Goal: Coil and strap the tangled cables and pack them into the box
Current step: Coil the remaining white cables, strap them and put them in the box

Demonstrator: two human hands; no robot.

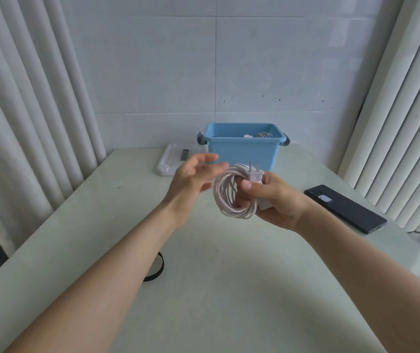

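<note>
My right hand grips a coiled white cable above the middle of the table, thumb pressed over the coil. The cable's two-pin plug sticks up from the top of the coil. Just left of the coil, my left hand hovers with fingers spread and relaxed, its fingertips close to the loops but holding nothing. A blue plastic box with dark grey handles stands at the back of the table; another white cable lies inside it. A black strap lies on the table, partly hidden under my left forearm.
The box's white lid lies flat to the left of the box. A black phone rests at the table's right side. Curtains hang on both sides, and a tiled wall closes the back.
</note>
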